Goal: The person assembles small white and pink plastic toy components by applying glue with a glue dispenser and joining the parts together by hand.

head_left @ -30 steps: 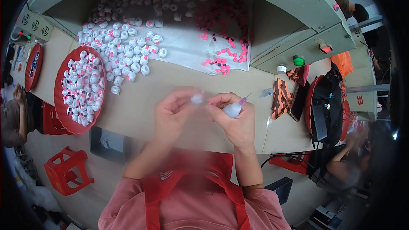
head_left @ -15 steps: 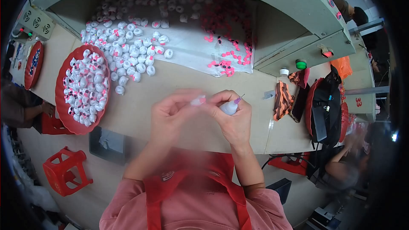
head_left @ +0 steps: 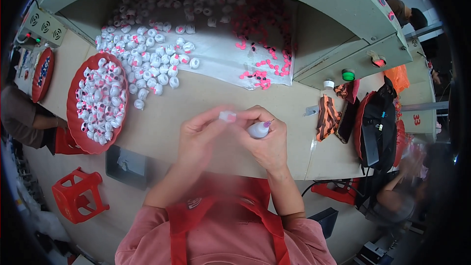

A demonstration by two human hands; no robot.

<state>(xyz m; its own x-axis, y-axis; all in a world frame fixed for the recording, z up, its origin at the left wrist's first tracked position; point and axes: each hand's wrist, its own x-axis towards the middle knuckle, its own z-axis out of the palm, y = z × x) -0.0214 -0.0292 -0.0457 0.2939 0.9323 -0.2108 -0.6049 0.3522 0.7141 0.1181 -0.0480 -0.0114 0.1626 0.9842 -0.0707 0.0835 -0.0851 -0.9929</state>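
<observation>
My left hand (head_left: 194, 136) is closed, pinching a small white rounded piece with a pink patch (head_left: 227, 116) between thumb and fingertips. My right hand (head_left: 273, 146) wraps round a small white squeeze bottle (head_left: 257, 130) with a purple needle tip pointing up and right, away from the piece. Its thumb and index finger reach over to the white piece; whether they press on it I cannot tell. Both hands hover over the near part of the beige table (head_left: 171, 103).
Many similar white pieces (head_left: 162, 68) and pink and black bits (head_left: 267, 64) lie on a white sheet under the pale hood (head_left: 338, 14). A red scalloped tray (head_left: 73, 95) of pieces stands left. Striped cloth (head_left: 327, 118) and a black bag (head_left: 377, 122) are right.
My right hand and the bottle have shifted slightly left and down. The left hand stays near the same place, still with the white piece.
</observation>
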